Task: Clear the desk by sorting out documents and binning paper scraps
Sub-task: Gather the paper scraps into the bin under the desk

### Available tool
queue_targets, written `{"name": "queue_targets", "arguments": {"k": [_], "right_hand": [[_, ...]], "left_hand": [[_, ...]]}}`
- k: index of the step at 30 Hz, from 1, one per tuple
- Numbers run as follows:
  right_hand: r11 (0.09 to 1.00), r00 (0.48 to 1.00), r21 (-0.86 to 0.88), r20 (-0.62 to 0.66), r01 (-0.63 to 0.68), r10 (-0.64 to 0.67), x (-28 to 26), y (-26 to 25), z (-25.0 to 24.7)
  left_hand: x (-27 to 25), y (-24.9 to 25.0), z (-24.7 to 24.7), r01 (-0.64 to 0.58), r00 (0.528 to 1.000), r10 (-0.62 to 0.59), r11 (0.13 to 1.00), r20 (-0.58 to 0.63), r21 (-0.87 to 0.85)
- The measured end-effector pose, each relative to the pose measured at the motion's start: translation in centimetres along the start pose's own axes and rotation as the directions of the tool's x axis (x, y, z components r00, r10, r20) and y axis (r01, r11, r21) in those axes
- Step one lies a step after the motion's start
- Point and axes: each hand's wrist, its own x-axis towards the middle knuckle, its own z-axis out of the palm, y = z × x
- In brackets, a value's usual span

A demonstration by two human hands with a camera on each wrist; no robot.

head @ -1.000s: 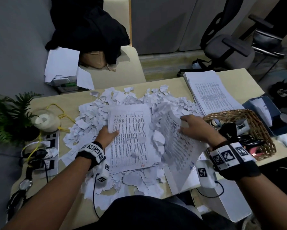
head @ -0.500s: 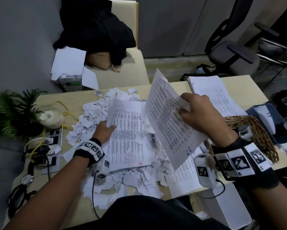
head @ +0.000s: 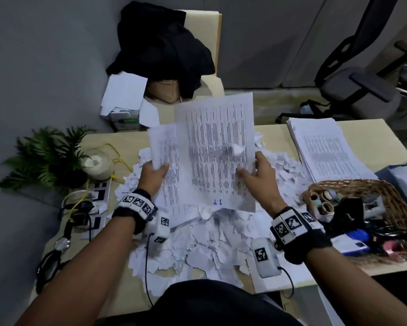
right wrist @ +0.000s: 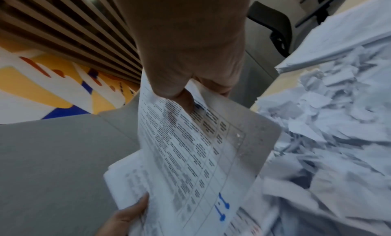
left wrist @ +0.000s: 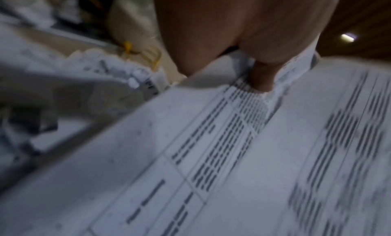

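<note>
1. I hold two printed documents tilted up above the heap of torn paper scraps (head: 212, 234) in the middle of the desk (head: 367, 130). The upper printed sheet (head: 219, 149), a table of text with a blue mark near its bottom edge, overlaps the second printed sheet (head: 165, 156) on its left.
2. My right hand (head: 259, 172) pinches the upper sheet's right edge, thumb on the printed face and fingers behind. My left hand (head: 153, 175) grips the second sheet's left edge, thumb on top.
3. One small scrap (head: 237, 149) lies on the face of the upper sheet. If I carry the sheets off like this, I judge it will ride along into the sorted papers.
4. Both sheets are limp and held only by their edges. A quick swing could fold them or slip one out of my pinch, back into the scraps.
5. Right of the heap lies the stack of sorted documents (head: 324, 149). Nearer me than the stack sits a wicker basket (head: 395, 208) of small items. A low, dragging sheet could sweep scraps onto the stack or into that basket.
6. Left of the heap are a power strip (head: 99, 191) and a yellow cable (head: 113, 156). Scraps pushed that way would catch among them.
</note>
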Motion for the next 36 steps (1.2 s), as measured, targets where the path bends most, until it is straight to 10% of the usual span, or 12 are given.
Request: {"name": "queue_targets", "arguments": {"k": [10,16,21,31,36], "right_hand": [[0.994,0.995,-0.04,0.024,-0.099,0.1,2.2,2.9,4.6],[0.937,0.97,0.302,0.212,-0.177,0.115,3.5,2.5,5.1],[0.892,0.985,0.419,0.105,-0.17,0.138,4.3,2.1,5.5],[0.907,0.989,0.418,0.146,-0.057,-0.005,5.0,0.9,4.2],[0.994,0.957,0.036,0.274,-0.106,0.092,5.1,6.5,1.7]], "left_hand": [[-2.1,2.5,0.1,0.063,0.998,-0.057,0.96,0.03,-0.272],[-2.3,3.9,0.6,0.023,0.998,-0.039,0.956,-0.047,-0.293],[-1.0,3.7,0.0,-0.016,0.998,0.042,0.898,0.049,-0.44],[-2.2,4.7,1.9,-0.074,0.993,0.086,0.987,0.079,-0.145],[-2.3,2.7,3.4,-0.027,0.99,0.016,0.997,0.141,0.076]]}}
